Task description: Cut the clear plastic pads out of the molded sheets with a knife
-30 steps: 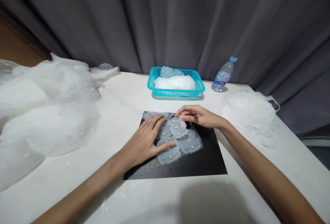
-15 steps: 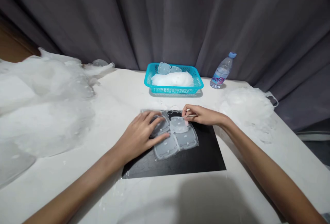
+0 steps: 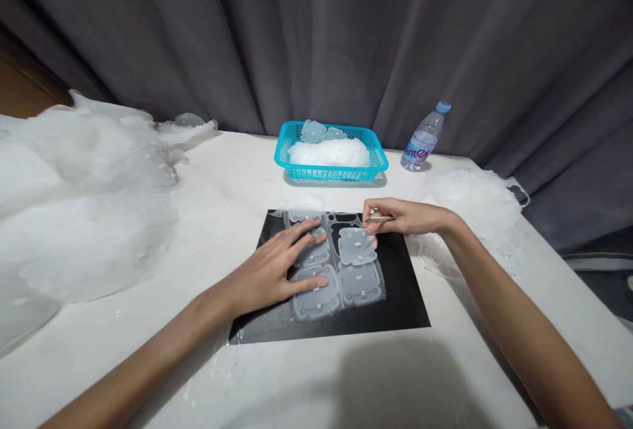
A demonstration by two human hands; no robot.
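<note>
- Left hand [image 3: 284, 261]: covering part of the plastic sheet [image 3: 315, 294] and the left edge of the black mat [image 3: 403, 304]; its forearm is running out at the picture's bottom.
- Thin tool [image 3: 380, 219]: lying partly behind the fingers of the right hand [image 3: 383, 217]; its tip is showing too small to tell.
- Left heap [image 3: 93, 211], desk's [image 3: 242, 172] left side: running past the picture's left edge, its pieces blurring together.
- Right heap [image 3: 475, 211], near the desk's right edge: passing partly behind the right wrist.
- Blue basket [image 3: 331, 172], near the desk's far edge: hiding the bottom of its white contents [image 3: 330, 152].
- Curtain [image 3: 316, 33]: running past the picture's top.
</note>
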